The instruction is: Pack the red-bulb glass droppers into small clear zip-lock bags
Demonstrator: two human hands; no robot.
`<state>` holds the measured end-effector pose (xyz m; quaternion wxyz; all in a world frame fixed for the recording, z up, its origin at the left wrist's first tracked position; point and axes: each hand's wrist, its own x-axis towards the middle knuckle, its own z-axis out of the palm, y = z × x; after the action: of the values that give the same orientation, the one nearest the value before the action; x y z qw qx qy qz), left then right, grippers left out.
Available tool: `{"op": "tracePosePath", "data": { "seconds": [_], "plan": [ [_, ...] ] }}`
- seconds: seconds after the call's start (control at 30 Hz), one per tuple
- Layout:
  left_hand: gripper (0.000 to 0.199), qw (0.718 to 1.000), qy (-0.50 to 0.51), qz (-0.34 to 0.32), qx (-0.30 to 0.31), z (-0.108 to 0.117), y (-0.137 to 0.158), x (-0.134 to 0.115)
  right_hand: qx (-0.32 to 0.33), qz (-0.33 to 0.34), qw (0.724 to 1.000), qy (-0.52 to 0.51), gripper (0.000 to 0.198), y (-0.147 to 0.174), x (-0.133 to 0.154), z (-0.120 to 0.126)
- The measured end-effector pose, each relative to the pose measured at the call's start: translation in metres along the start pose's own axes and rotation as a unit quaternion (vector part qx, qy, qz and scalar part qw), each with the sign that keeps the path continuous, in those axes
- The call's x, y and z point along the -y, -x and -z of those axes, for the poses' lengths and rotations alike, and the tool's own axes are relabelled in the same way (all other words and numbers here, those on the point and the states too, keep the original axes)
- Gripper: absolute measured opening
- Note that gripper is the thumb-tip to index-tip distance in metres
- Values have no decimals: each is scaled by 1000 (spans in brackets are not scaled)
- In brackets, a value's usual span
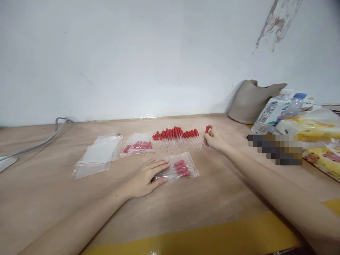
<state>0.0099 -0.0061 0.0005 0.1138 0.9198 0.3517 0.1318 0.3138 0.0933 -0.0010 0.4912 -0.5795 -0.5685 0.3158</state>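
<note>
My left hand [148,179] lies flat with fingers apart on the left end of a clear zip bag [193,166]. Inside that bag are several droppers with red bulbs [182,168]. My right hand [214,139] is closed around a single dropper [207,129], held upright at a slant, red bulb up and glass tip down, to the right of a row of loose droppers [172,134]. Left of the row lie filled bags [139,138] with red bulbs showing through. Farther left is a fanned stack of flat, clear bags [99,152].
A grey cable [50,137] runs along the left side. On the right stand a grey-brown container [245,102], a plastic bottle [272,111], a blue-capped bottle [297,102] and yellow packages [324,159]. A white wall [132,60] rises behind the table [170,216].
</note>
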Motion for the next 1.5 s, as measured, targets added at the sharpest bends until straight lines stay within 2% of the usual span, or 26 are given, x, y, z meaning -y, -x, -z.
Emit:
{"op": "tracePosePath", "data": {
  "seconds": [0.1, 0.2, 0.33, 0.57, 0.67, 0.83, 0.97, 1.13, 1.4, 1.5],
  "plan": [
    [43, 1000, 1, -5, -4, 0, 0, 0, 11, -6, 998, -56, 68, 31, -2, -9],
    [43, 1000, 3, -3, -4, 1, 0, 0, 4, -21, 990, -142, 64, 50, -2, -22],
    [43, 1000, 2, -1, -4, 0, 1, 0, 17, -40, 970, -238, 46, 58, -1, -34],
    [44, 1000, 8, 0, -10, 0, 1, -1, 121, -62, 948, -288, 33, 61, -2, -32],
    [46, 1000, 8, 3, -15, 1, 1, -2, 166, -66, 949, -261, 29, 60, -2, -29],
    [45, 1000, 4, -7, -20, 2, 0, -2, 226, -44, 954, -190, 32, 62, 0, -25],
    [45, 1000, 7, -8, -22, 2, 0, -1, 208, -50, 958, -191, 37, 63, 4, -25],
    [45, 1000, 7, -6, -17, 3, 0, -2, 175, -61, 972, -142, 28, 64, 7, -28],
    [45, 999, 17, -16, -30, 2, 0, -3, 204, -22, 974, -97, 34, 65, 5, -33],
    [46, 999, 19, -18, -27, 2, 0, -2, 236, -3, 967, -96, 37, 63, 0, -33]
  ]
}}
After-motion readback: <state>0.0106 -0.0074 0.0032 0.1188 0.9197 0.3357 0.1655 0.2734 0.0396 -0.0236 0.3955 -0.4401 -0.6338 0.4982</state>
